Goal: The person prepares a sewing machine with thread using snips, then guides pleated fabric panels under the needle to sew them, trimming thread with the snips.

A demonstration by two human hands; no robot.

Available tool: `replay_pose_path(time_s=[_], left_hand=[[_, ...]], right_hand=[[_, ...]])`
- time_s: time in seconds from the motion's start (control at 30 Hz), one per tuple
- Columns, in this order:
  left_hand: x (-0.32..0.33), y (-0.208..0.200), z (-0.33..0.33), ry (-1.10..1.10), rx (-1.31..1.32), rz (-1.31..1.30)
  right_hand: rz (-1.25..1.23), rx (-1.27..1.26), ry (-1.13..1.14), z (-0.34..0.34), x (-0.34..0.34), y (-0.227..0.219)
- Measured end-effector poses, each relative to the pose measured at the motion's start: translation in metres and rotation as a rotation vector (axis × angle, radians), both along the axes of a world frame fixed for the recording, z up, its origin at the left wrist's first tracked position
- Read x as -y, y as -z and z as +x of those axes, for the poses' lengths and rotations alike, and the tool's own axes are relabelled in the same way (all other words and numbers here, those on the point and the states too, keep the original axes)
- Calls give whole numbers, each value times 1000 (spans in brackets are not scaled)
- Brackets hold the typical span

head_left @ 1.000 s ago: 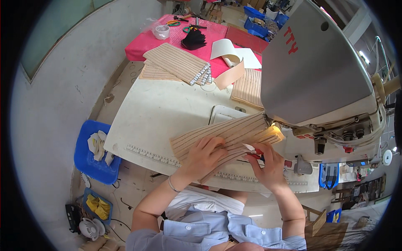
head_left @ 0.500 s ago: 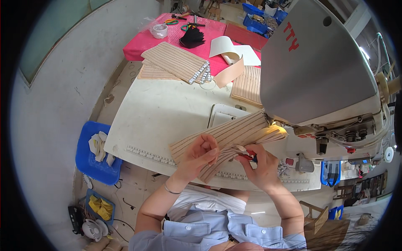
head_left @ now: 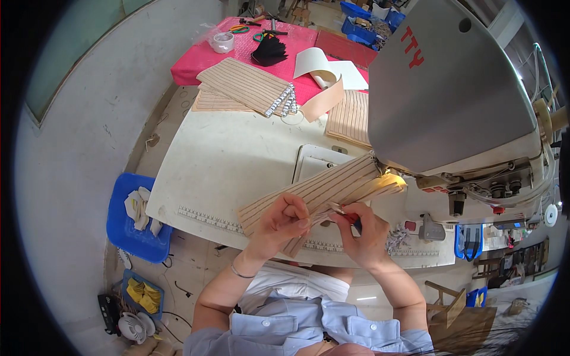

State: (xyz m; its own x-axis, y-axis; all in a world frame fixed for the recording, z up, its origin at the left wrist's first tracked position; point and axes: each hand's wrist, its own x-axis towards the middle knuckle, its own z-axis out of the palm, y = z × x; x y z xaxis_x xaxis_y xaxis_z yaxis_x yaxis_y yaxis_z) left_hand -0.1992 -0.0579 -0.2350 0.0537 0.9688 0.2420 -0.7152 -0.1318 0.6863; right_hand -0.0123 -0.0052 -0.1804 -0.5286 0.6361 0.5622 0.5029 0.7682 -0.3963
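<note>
My right hand [head_left: 363, 236] is closed round small snips [head_left: 354, 221] with red and dark handles, their pale metal tip pointing left toward the fabric. My left hand [head_left: 279, 224] is pinched, thumb to fingertips, over the near edge of the cloth; what lies between the fingers is too small to make out. Beneath both hands is a beige striped fabric piece [head_left: 309, 185], running diagonally up to the sewing machine [head_left: 445, 89]. A narrower folded striped part lies between the hands, partly hidden by them. The machine's lamp lights the cloth near its needle area.
On the pink-covered table [head_left: 190, 66] behind lie striped panels [head_left: 243, 83], a tape roll [head_left: 223, 43], black cloth pieces [head_left: 269, 51] and curled pale strips [head_left: 323, 107]. A blue bin [head_left: 139, 246] stands at left on the floor. A ruler strip [head_left: 211, 219] runs along the table's front edge.
My right hand and the snips have shifted slightly left and up, closer to my left hand. My left hand keeps its pinch over the fabric, almost unmoved.
</note>
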Motion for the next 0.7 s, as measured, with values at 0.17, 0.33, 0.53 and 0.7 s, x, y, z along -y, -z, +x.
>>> replay_pose_path(time_s=[0.17, 0.33, 0.53, 0.7], left_hand=[[1, 0, 1, -11, 68, -41], [3, 3, 3, -28, 35, -45], [5, -4, -8, -318, -445, 86], [-12, -16, 17, -658, -1471, 257]], right_hand=[[-21, 55, -105, 6, 3, -3], [21, 99, -86, -1, 6, 5], [-38, -291, 287, 27, -2, -11], [-490, -257, 478, 71, -29, -22]])
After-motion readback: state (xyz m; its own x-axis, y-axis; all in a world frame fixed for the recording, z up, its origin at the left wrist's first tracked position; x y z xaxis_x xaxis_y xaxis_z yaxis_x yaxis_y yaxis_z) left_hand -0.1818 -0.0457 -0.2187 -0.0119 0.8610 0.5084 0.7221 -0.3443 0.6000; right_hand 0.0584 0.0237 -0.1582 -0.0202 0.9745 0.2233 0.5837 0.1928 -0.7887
